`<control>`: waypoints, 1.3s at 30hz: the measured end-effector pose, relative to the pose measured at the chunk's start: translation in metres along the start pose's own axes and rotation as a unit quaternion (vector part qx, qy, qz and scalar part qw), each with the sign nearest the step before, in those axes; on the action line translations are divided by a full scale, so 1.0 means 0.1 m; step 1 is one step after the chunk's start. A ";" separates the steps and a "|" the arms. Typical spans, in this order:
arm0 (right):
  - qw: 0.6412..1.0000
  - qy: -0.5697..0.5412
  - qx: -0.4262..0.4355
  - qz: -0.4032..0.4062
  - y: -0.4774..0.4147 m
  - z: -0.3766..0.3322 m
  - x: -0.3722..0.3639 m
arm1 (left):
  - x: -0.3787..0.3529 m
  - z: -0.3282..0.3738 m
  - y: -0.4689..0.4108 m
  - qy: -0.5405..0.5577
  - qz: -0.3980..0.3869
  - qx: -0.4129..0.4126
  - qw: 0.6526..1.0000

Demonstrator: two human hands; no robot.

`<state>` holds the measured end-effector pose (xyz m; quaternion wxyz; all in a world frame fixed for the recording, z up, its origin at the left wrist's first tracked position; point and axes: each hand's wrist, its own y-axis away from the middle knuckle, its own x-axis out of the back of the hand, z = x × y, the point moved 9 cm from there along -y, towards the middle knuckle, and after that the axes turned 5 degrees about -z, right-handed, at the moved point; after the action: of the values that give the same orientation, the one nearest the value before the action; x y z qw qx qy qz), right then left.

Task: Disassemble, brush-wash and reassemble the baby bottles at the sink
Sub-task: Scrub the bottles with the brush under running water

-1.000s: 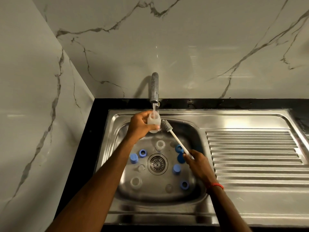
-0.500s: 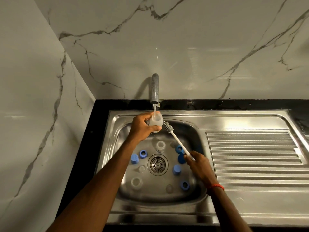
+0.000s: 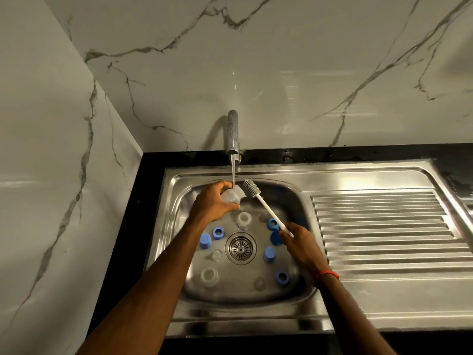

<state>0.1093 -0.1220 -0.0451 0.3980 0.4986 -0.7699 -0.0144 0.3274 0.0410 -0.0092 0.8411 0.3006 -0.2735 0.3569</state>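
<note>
My left hand (image 3: pixel 213 203) grips a small clear bottle (image 3: pixel 231 196), tilted with its mouth toward the right, under the water running from the tap (image 3: pixel 233 131). My right hand (image 3: pixel 298 238) holds the white handle of a bottle brush (image 3: pixel 266 207); its grey bristle head (image 3: pixel 250 187) sits just right of the bottle's mouth, outside it. In the basin (image 3: pixel 299 208) lie several loose parts: blue collars and caps (image 3: pixel 218 233) (image 3: pixel 281 277) (image 3: pixel 269 254), a clear bottle (image 3: pixel 243 219) standing near the drain (image 3: pixel 240 248), and other clear pieces (image 3: pixel 209 275).
A ribbed steel drainboard (image 3: pixel 384 226) stretches to the right of the basin. Black counter edge (image 3: pixel 133 201) borders the sink on the left and back. Marble walls rise on the left and behind the tap.
The bottle in my left hand has tipped from upright under the stream to lying on its side, mouth toward the brush. The brush stays about where it was.
</note>
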 end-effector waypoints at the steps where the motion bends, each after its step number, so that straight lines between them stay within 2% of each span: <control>1: 1.000 0.003 0.003 -0.002 0.01 -0.03 0.00 | -0.01 0.01 0.02 -0.016 0.001 -0.001 1.000; 6: 1.000 0.007 0.021 0.001 0.07 -0.19 0.04 | -0.07 0.08 0.13 -0.050 -0.022 -0.027 0.998; 13: 0.999 0.017 0.035 0.019 0.24 -0.20 0.10 | 0.04 0.27 0.34 -0.164 -0.021 -0.046 0.985; 17: 0.999 0.024 0.030 0.019 0.36 -0.14 0.10 | -0.03 0.35 0.46 -0.307 -0.078 -0.026 0.948; 23: 0.999 0.013 0.011 0.029 0.53 0.04 0.10 | -0.03 0.58 0.67 -0.384 -0.025 -0.077 0.920; 29: 0.998 -0.011 -0.020 0.051 0.67 0.26 0.16 | -0.31 0.70 0.66 -0.302 -0.074 -0.100 0.945; 34: 0.996 -0.042 -0.010 0.076 0.80 0.35 0.31 | -0.57 0.95 0.65 -0.221 -0.099 -0.121 0.963; 39: 0.990 -0.058 0.007 0.130 0.90 0.42 0.60 | -0.76 1.33 0.68 -0.126 -0.089 -0.166 0.974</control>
<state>0.0037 -0.1393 0.0003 0.3475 0.3957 -0.8500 0.0137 0.1975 -0.0472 0.0499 0.8665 0.2222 -0.4048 0.1896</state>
